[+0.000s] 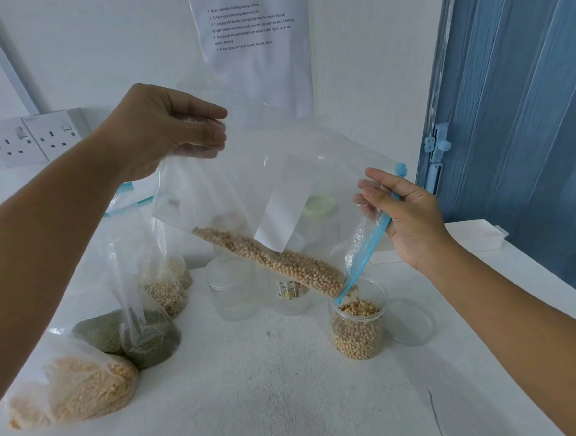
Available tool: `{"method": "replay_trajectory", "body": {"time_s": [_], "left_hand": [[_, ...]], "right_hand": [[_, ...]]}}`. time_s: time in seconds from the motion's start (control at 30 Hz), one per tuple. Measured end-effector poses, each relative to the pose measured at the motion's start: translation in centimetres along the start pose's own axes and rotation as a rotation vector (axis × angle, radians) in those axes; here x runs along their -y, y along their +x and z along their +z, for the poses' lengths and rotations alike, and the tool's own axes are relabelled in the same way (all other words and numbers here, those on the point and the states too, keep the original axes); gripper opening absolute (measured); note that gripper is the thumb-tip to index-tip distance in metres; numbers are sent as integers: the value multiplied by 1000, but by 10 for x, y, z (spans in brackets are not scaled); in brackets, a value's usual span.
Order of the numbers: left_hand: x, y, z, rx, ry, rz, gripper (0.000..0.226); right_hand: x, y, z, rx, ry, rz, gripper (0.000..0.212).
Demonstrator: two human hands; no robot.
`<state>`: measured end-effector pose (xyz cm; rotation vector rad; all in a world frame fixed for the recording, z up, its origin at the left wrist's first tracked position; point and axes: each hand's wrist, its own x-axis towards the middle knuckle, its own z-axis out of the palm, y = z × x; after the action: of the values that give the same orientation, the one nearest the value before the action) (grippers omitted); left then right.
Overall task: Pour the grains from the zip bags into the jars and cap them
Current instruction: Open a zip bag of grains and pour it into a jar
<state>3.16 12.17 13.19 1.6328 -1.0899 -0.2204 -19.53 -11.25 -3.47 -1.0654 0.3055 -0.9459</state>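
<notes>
While tilted over the open jar (358,328): zip bag (278,198) of tan grains (282,265), mouth down at the jar rim.
Around: three filled bags (96,364) at left, two clear jars (232,288) behind, loose lid (412,321) just beside. Left hand (163,127) pinches the bag's raised bottom; right hand (404,210) pinches its blue zip strip (366,250).

The left hand (170,130) is raised high, with the fingers curled down in a pinch. The right hand (404,210) is lower, its fingers also pinching.
</notes>
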Motion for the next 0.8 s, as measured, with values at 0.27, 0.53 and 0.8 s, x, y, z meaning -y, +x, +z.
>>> {"method": "replay_trajectory", "body": {"time_s": [0.27, 0.53, 0.8], "left_hand": [[0, 1, 1, 6, 8, 2, 38], [-3, 0, 2, 13, 8, 1, 37], [-5, 0, 4, 9, 19, -5, 39]], "right_hand": [[-2, 2, -3, 0, -3, 2, 31], [-1, 1, -3, -4, 10, -1, 31], [-2, 1, -3, -4, 12, 0, 31]]}}
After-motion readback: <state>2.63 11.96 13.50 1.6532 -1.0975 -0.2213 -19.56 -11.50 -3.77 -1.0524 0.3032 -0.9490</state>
